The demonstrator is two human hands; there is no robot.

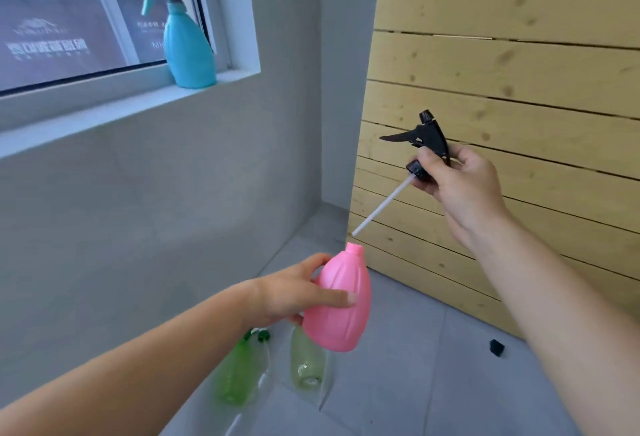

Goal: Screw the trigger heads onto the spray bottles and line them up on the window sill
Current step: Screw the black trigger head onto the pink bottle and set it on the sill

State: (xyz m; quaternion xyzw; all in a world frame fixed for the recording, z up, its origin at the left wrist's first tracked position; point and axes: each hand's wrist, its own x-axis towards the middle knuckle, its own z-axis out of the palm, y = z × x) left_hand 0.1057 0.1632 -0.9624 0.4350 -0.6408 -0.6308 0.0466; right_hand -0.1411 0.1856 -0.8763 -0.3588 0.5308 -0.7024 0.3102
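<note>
I'm lining the tube (381, 205) up over the pink bottle (337, 311), not yet in.
My left fingers (341, 297) are wrapping the bottle's belly, holding it tilted in the air above the floor (415, 383). My right fingers (429, 167) are pinching the black head (427, 136) at its collar, the tube tip hanging just above the open neck (355, 248). The tube is slanting, so I'm risking missing the narrow mouth or bending it against the rim, and a tilted collar could cross-thread. One blue bottle (187, 47) is standing on the sill (104, 113); green bottles (239, 373) are waiting on the floor.
</note>
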